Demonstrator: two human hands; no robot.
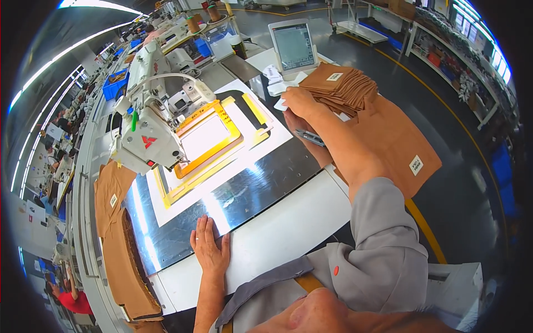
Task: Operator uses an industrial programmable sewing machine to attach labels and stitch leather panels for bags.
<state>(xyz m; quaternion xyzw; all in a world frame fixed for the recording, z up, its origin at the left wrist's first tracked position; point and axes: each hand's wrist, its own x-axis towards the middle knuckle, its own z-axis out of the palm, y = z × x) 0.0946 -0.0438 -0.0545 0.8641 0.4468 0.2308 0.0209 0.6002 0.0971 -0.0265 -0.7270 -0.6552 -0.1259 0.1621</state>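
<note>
left hand (211, 245) laid flat, spread on shiny plate (272, 180) | white slip (281, 105) seemingly pinched by right hand (300, 102) | some brown pieces (397, 139) already labelled, yellow frame (232, 130) unfilled

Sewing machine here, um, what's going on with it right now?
A person is working at the sewing machine. Their left hand rests flat on the shiny metal plate. Their right hand reaches to a small white piece near the tablet; whether it is gripped is hard to tell. A yellow frame lies by the machine's head, and a brown cloth stack sits beyond the right forearm.
</note>
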